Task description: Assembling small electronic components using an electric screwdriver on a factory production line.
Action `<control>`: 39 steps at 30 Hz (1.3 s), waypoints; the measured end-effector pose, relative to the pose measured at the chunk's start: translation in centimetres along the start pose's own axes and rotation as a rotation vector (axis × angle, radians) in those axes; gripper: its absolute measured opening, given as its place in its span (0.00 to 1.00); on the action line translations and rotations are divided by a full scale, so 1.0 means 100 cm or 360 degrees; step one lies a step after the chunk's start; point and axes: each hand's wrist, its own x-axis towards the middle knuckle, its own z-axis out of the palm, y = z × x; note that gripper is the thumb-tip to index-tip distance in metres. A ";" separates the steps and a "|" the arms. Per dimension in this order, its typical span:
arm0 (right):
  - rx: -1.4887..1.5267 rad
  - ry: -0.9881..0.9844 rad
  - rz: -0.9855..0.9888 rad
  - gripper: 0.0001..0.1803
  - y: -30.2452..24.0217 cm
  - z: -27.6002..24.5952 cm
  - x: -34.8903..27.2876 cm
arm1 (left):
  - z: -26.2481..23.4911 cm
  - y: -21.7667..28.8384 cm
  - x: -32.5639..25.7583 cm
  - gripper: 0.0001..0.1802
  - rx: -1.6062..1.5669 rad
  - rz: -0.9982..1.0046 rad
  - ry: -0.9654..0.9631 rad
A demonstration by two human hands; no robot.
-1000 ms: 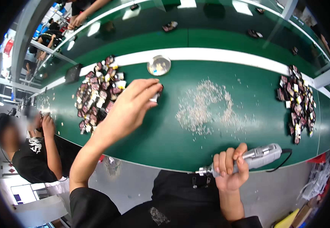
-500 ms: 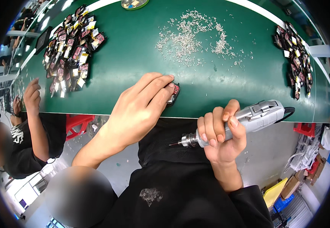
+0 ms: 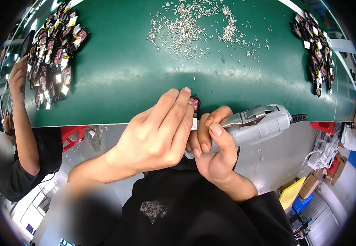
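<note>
My left hand [image 3: 155,135] is closed on a small black casing with a red circuit board [image 3: 195,104], at the near edge of the green table. Its fingers cover the left part of the casing, and a pale piece shows at the casing's lower end. Wrapped in my right hand [image 3: 215,147] is a grey electric screwdriver [image 3: 264,125], its black cable leaving at the right. The tool's front end lies behind my hands, so the bit is hidden. The two hands are close together, right fingers beside the casing.
Many small metal screws [image 3: 186,30] lie scattered over the far middle of the green table [image 3: 116,82]. A heap of similar casings [image 3: 49,61] sits at the left, another pile [image 3: 318,57] at the right. At the far left, a person's arm [image 3: 26,131] reaches over the table.
My right hand brought the screwdriver left, up to my left hand, and its bit went out of sight. The casing shifted slightly toward me. The other person's hand moved farther over the table.
</note>
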 end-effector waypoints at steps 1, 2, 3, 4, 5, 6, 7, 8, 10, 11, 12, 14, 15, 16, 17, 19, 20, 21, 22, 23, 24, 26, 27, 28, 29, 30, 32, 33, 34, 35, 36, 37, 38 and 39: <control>-0.0005 -0.0042 0.0016 0.04 -0.002 -0.002 0.000 | -0.001 0.001 0.000 0.16 -0.0045 -0.0039 -0.0064; -0.0023 -0.0095 0.0037 0.04 -0.005 -0.004 0.001 | -0.002 0.003 0.000 0.17 -0.0086 -0.0084 -0.0130; -0.0031 -0.0087 0.0048 0.04 -0.012 -0.005 0.004 | -0.003 0.004 -0.001 0.17 -0.0096 -0.0096 -0.0131; -0.0085 -0.0253 0.0037 0.04 -0.022 -0.004 0.007 | -0.003 0.005 -0.003 0.19 -0.0154 -0.0152 -0.0155; -0.0142 -0.0416 0.0033 0.05 -0.033 -0.003 0.009 | -0.005 0.008 -0.006 0.21 -0.0217 -0.0213 -0.0179; -0.0167 -0.0486 -0.0019 0.06 -0.044 -0.002 0.013 | -0.007 0.009 -0.007 0.21 -0.0259 -0.0257 -0.0222; -0.0426 -0.0536 -0.0030 0.10 -0.058 0.003 0.019 | -0.007 0.009 -0.008 0.21 -0.0269 -0.0273 -0.0222; -0.0438 -0.0596 -0.0104 0.11 -0.069 0.007 0.024 | -0.008 0.009 -0.008 0.21 -0.0253 -0.0271 -0.0225; -0.0509 -0.0710 -0.0263 0.11 -0.089 0.016 0.035 | -0.006 0.010 -0.005 0.21 -0.0259 -0.0247 -0.0215; -0.0544 -0.0783 -0.0232 0.12 -0.094 0.017 0.043 | -0.004 0.010 -0.007 0.22 -0.0222 -0.0230 -0.0190; -0.0545 -0.0774 -0.0253 0.13 -0.094 0.019 0.049 | -0.003 0.010 -0.009 0.22 -0.0186 -0.0213 -0.0166; -0.0549 -0.0763 -0.0263 0.13 -0.089 0.020 0.058 | -0.004 0.010 -0.008 0.22 -0.0217 -0.0245 -0.0178; -0.0541 -0.0752 -0.0280 0.14 -0.086 0.020 0.061 | -0.004 0.011 -0.008 0.22 -0.0251 -0.0261 -0.0183; -0.0535 -0.0741 -0.0296 0.15 -0.084 0.020 0.064 | -0.002 0.011 -0.008 0.22 -0.0257 -0.0271 -0.0185; -0.0534 -0.0739 -0.0283 0.15 -0.082 0.019 0.066 | -0.001 0.012 -0.009 0.22 -0.0237 -0.0257 -0.0161; -0.0518 -0.0766 -0.0290 0.16 -0.081 0.017 0.069 | 0.002 0.012 -0.011 0.21 -0.0223 -0.0253 -0.0140; -0.0533 -0.0810 -0.0321 0.16 -0.079 0.015 0.072 | 0.002 0.011 -0.010 0.21 -0.0224 -0.0247 -0.0119; -0.0533 -0.0808 -0.0312 0.16 -0.078 0.015 0.072 | 0.003 0.011 -0.011 0.21 -0.0226 -0.0241 -0.0097; -0.0558 -0.0771 -0.0309 0.15 -0.077 0.015 0.071 | 0.003 0.012 -0.011 0.21 -0.0230 -0.0249 -0.0100; -0.0584 -0.0737 -0.0306 0.15 -0.077 0.016 0.071 | 0.003 0.012 -0.012 0.21 -0.0240 -0.0259 -0.0103; -0.0584 -0.0737 -0.0298 0.15 -0.077 0.017 0.072 | 0.003 0.013 -0.013 0.21 -0.0250 -0.0269 -0.0107; -0.0661 -0.0822 -0.0232 0.14 -0.078 0.017 0.074 | 0.003 0.012 -0.013 0.21 -0.0242 -0.0260 -0.0101; -0.0662 -0.0821 -0.0232 0.14 -0.077 0.017 0.074 | 0.003 0.012 -0.013 0.21 -0.0232 -0.0243 -0.0095; -0.0711 -0.0883 -0.0236 0.14 -0.076 0.018 0.075 | 0.003 0.011 -0.013 0.21 -0.0232 -0.0242 -0.0095; -0.0755 -0.0949 -0.0240 0.14 -0.074 0.020 0.075 | 0.004 0.010 -0.013 0.21 -0.0229 -0.0228 -0.0081; -0.0750 -0.0952 -0.0244 0.14 -0.074 0.021 0.076 | 0.003 0.010 -0.013 0.22 -0.0225 -0.0212 -0.0068; -0.0822 -0.1044 -0.0219 0.13 -0.070 0.025 0.080 | -0.001 0.010 -0.012 0.21 -0.0277 -0.0242 -0.0098; -0.0851 -0.1097 -0.0209 0.12 -0.067 0.028 0.083 | -0.003 0.009 -0.012 0.21 -0.0334 -0.0277 -0.0126; -0.0843 -0.1097 -0.0254 0.11 -0.062 0.032 0.085 | -0.004 0.007 -0.013 0.22 -0.0308 -0.0250 -0.0187; -0.0822 -0.1113 -0.0271 0.11 -0.063 0.034 0.086 | -0.003 0.006 -0.014 0.22 -0.0280 -0.0242 -0.0196; -0.0977 -0.1120 -0.0292 0.11 -0.067 0.035 0.088 | -0.002 0.004 -0.013 0.23 -0.0248 -0.0214 -0.0164; -0.1129 -0.1127 -0.0320 0.11 -0.068 0.039 0.090 | -0.002 0.003 -0.012 0.24 -0.0210 -0.0182 -0.0133; -0.1048 -0.1029 -0.0285 0.12 -0.066 0.042 0.087 | -0.006 0.004 -0.011 0.26 -0.0238 -0.0213 -0.0179; -0.1000 -0.1069 -0.0322 0.12 -0.064 0.044 0.086 | -0.012 0.005 -0.010 0.25 -0.0233 -0.0215 -0.0240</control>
